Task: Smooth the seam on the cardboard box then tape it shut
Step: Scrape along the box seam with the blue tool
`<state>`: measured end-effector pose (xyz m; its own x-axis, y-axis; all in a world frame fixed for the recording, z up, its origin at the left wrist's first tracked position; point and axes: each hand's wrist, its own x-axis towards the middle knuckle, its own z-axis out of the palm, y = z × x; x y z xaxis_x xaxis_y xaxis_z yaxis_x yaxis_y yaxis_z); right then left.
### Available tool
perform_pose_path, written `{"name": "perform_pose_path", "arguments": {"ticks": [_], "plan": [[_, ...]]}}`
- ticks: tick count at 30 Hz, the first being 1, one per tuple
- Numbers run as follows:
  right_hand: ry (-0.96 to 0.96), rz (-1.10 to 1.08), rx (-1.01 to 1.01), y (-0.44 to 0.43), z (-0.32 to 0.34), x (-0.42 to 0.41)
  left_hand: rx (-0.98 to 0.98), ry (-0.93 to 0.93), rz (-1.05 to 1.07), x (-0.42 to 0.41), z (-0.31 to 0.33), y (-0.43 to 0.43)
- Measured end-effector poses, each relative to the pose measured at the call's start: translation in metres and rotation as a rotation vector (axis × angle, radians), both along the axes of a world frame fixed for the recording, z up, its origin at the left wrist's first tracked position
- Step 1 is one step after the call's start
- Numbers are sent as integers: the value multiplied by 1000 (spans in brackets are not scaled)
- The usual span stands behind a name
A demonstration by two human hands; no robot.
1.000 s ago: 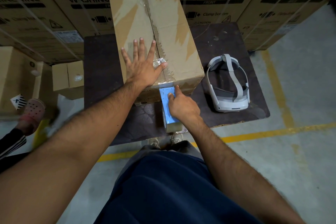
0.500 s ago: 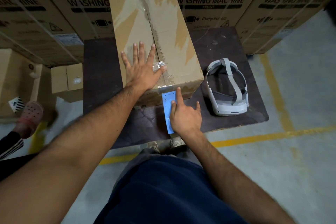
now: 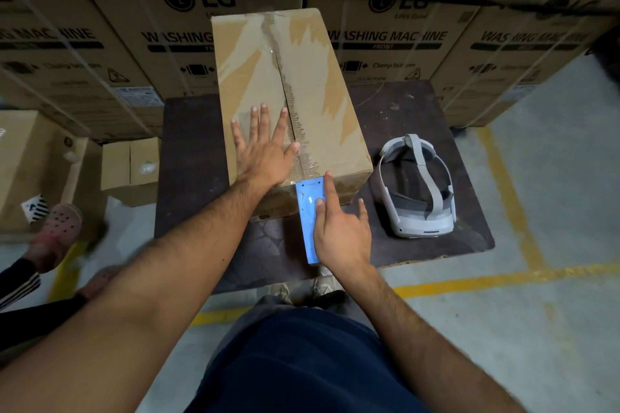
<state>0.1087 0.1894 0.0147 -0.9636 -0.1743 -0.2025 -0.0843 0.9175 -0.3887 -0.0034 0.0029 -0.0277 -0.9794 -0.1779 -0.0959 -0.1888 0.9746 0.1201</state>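
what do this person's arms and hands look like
The left arm and right arm are bare to the frame edge, no sleeves showing, with hair along both. The left hand and right hand wear no gloves, rings, watch or wristband; nails are short.

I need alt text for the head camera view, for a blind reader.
A person's left hand presses flat on a taped cardboard box while the right hand holds a flat blue tool against the box's near edge. The box stands on a dark board beside a white headset; large printed cartons stand behind.
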Motion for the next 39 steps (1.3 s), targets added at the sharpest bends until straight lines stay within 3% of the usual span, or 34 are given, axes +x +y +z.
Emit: {"name": "perform_pose_path", "arguments": {"ticks": [17, 27, 35, 39], "plan": [[271, 69, -118, -8, 33, -38, 61, 81, 44, 2, -1, 2], [470, 133, -71, -25, 52, -102, 53, 113, 44, 4, -4, 0], [551, 147, -100, -36, 66, -148, 85, 158, 65, -2, 3, 1], [481, 167, -138, -46, 68, -159, 26, 176, 80, 1, -1, 0]]}}
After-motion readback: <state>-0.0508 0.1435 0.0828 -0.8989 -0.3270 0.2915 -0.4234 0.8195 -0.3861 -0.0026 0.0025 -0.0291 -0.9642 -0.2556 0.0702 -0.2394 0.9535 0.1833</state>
